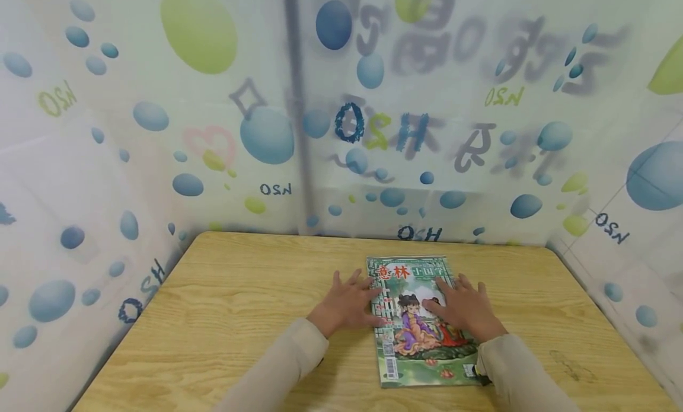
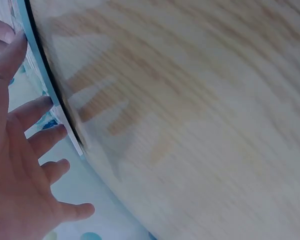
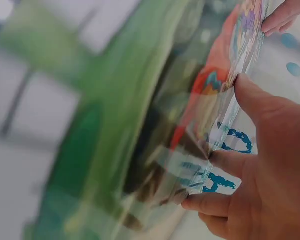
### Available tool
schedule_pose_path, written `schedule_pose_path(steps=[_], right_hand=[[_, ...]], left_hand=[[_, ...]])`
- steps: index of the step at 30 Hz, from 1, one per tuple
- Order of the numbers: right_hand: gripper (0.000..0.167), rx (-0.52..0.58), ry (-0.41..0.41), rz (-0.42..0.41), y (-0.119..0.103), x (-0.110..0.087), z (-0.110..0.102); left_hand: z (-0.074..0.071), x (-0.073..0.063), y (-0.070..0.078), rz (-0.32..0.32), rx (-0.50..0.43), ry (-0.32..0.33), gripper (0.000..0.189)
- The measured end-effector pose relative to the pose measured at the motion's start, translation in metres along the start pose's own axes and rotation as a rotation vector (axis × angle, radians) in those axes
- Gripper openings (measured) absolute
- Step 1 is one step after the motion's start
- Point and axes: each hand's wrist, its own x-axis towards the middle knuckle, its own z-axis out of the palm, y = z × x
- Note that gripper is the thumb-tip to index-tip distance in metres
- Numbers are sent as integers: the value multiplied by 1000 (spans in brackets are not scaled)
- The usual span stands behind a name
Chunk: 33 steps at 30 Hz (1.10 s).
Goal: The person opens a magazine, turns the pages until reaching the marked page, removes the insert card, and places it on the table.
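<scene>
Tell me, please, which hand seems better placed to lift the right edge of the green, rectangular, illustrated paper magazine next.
Probably the right hand: it lies across the right edge of the magazine, its thumb over the front, whereas the left hand, fingers spread, is at the opposite, left edge.

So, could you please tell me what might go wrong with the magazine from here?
The magazine has a shiny cover, so the right hand might slip across it. The left hand reaches only its left edge, so an uneven push could turn it on the table. The right sleeve overlaps its lower right side in the head view and might catch there.
</scene>
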Motion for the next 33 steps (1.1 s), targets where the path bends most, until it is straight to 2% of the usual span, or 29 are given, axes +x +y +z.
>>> schedule_pose_path(steps=[7,13,17,20,23,27,30,33], right_hand=[[86,27,4,-76,-1,0,4],[84,76,-3,-148,-1,-2,5],[81,95,11,-252,3,-6,4],[82,134,-24,-356,7,-10,1],[84,201,-96,-454,10,-14,-4],[92,290,-193,-542,12,-20,-9],[103,337,-239,-574,15,-24,-10],[111,363,-247,-598,17,-28,-10]], left_hand=[[-2,-2,-12,-22,16,-9,74],[-4,-8,-25,-23,-20,-10,74],[-5,-12,-34,-21,-38,-4,73],[-5,-14,-40,-20,-46,2,73],[-5,-16,-44,-20,-53,1,72],[-5,-16,-46,-17,-68,0,71],[-4,-16,-46,-15,-74,1,71],[-3,-15,-44,-16,-61,-5,72]])
